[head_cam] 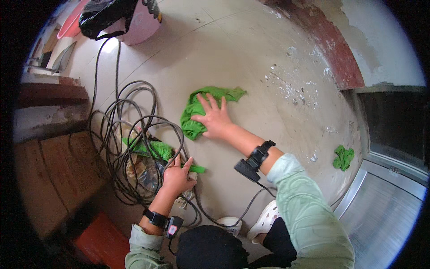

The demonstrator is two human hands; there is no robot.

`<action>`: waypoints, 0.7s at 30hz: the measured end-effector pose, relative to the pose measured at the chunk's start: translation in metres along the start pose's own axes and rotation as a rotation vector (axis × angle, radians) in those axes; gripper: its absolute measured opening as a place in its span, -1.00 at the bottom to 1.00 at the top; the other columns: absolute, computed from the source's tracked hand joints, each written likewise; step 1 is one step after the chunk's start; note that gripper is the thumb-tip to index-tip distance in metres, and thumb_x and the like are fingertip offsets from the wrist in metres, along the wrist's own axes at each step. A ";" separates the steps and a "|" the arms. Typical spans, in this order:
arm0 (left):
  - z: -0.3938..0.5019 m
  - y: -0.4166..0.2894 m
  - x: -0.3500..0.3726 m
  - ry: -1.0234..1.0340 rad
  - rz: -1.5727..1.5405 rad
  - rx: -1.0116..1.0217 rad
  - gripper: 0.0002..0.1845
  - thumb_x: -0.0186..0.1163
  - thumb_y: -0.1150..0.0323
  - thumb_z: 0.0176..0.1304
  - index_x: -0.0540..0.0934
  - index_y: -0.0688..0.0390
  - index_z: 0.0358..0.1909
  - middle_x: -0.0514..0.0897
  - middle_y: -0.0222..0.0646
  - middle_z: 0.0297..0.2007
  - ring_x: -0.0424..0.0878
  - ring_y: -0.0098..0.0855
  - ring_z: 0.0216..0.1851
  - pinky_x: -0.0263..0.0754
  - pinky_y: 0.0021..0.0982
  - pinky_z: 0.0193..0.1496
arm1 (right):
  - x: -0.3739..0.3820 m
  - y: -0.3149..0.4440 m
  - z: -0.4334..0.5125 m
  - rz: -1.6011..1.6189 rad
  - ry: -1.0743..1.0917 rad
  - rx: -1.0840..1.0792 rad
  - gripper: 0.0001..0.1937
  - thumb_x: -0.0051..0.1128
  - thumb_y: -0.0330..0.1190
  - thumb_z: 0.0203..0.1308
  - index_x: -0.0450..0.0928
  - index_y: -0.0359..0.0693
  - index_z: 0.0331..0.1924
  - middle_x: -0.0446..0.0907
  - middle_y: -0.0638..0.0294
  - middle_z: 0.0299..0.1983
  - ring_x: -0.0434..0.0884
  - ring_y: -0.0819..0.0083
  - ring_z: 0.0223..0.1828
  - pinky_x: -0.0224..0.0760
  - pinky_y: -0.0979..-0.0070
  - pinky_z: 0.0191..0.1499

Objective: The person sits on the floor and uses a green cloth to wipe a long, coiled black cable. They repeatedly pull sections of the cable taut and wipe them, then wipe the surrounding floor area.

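Observation:
My right hand (215,117) lies on a crumpled green cloth (193,117) on the tiled floor, palm down and fingers spread. My left hand (178,178) is at the right side of a loose coil of dark cable (142,126), fingers apart. One cable loop crosses near its fingertips; whether they grip it cannot be told. Under the loops lies a green bristled thing, perhaps a brush (161,149), and a green strip (198,168) pokes out past my left fingers. Crumpled plastic packaging (147,175) shows beneath the cable.
White flecks and debris (299,92) dot the floor at right, with a small green scrap (343,158) nearby. A metal-framed panel (383,215) stands at lower right. Cardboard (63,168) is at left. A pink bucket (142,25) with a black bag stands at upper left. A white cup (230,222) sits near my shoe.

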State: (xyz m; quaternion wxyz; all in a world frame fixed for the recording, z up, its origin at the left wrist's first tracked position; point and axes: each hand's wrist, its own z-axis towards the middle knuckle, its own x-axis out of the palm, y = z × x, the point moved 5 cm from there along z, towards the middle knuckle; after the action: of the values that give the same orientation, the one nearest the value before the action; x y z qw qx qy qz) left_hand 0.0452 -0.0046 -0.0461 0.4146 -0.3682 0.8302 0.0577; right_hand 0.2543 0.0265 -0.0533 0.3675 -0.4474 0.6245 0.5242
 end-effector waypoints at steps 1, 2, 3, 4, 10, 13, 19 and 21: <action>0.000 -0.001 -0.001 0.004 0.019 0.006 -0.08 0.34 -0.02 -0.24 0.24 -0.13 0.27 -0.01 0.19 0.30 0.32 0.10 0.15 0.34 -0.22 0.11 | 0.007 -0.011 -0.002 0.000 -0.036 0.024 -0.40 0.32 -0.19 -0.30 0.48 0.32 0.02 -0.02 0.09 0.35 0.03 0.04 0.34 -0.06 -0.21 0.22; 0.000 -0.002 -0.002 -0.003 0.051 0.009 -0.09 0.34 -0.02 -0.23 0.23 -0.14 0.28 -0.01 0.19 0.30 0.33 0.08 0.15 0.35 -0.23 0.11 | 0.008 -0.028 -0.004 0.007 -0.081 0.039 -0.40 0.32 -0.18 -0.29 0.47 0.34 0.03 0.00 0.08 0.35 0.03 0.05 0.34 -0.06 -0.21 0.23; 0.000 -0.003 -0.003 0.005 0.046 0.007 -0.08 0.34 -0.02 -0.23 0.23 -0.14 0.28 0.00 0.19 0.30 0.32 0.08 0.15 0.34 -0.23 0.12 | 0.007 -0.048 -0.006 0.029 -0.134 0.042 -0.40 0.31 -0.18 -0.27 0.46 0.35 0.04 0.01 0.08 0.34 0.03 0.06 0.34 -0.07 -0.20 0.23; 0.000 -0.004 -0.003 0.004 0.055 0.007 -0.08 0.34 -0.03 -0.23 0.23 -0.14 0.28 0.01 0.19 0.29 0.32 0.08 0.16 0.33 -0.23 0.12 | 0.000 -0.073 -0.013 -0.017 -0.199 0.036 -0.41 0.32 -0.24 -0.28 0.47 0.30 0.02 0.14 0.05 0.27 0.12 0.07 0.29 0.07 -0.03 0.23; 0.002 -0.004 -0.003 -0.010 0.038 0.002 -0.09 0.34 0.01 -0.26 0.27 -0.09 0.26 0.08 0.21 0.27 0.28 0.11 0.17 0.31 -0.21 0.14 | -0.080 -0.206 -0.074 -0.066 -0.325 0.655 -0.42 0.09 -0.54 -0.19 0.47 0.20 0.03 0.22 -0.05 0.19 0.29 -0.02 0.15 0.28 0.21 0.15; 0.002 -0.004 -0.001 -0.028 -0.022 0.021 -0.10 0.35 0.01 -0.26 0.28 -0.09 0.25 0.06 0.22 0.27 0.28 0.13 0.17 0.31 -0.20 0.14 | -0.084 -0.144 -0.086 -0.101 -0.408 0.275 -0.45 0.12 -0.53 -0.20 0.49 0.19 0.00 0.22 -0.01 0.19 0.28 -0.02 0.16 0.29 0.20 0.13; 0.004 -0.006 0.000 -0.035 0.073 0.019 -0.10 0.36 0.02 -0.30 0.31 -0.10 0.23 0.04 0.20 0.28 0.29 0.07 0.17 0.32 -0.20 0.13 | 0.026 0.035 -0.060 0.131 -0.244 -0.229 -0.74 0.03 -0.30 -0.02 0.58 0.16 -0.20 0.35 0.15 0.16 0.36 -0.02 0.11 0.33 0.07 0.03; 0.005 -0.005 0.001 -0.007 0.066 -0.005 -0.11 0.37 0.02 -0.32 0.33 -0.12 0.22 0.04 0.22 0.28 0.29 0.06 0.16 0.33 -0.20 0.12 | 0.047 0.033 -0.067 0.083 -0.119 -0.259 -0.77 -0.02 -0.26 0.03 0.58 0.15 -0.21 0.33 0.18 0.18 0.34 0.01 0.14 0.34 0.09 -0.05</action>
State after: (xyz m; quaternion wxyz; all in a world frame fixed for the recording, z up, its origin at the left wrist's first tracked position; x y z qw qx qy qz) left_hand 0.0510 -0.0070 -0.0489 0.4146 -0.3417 0.8401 0.0748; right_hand 0.2083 -0.0460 -0.0736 0.3211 -0.4331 0.5468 0.6406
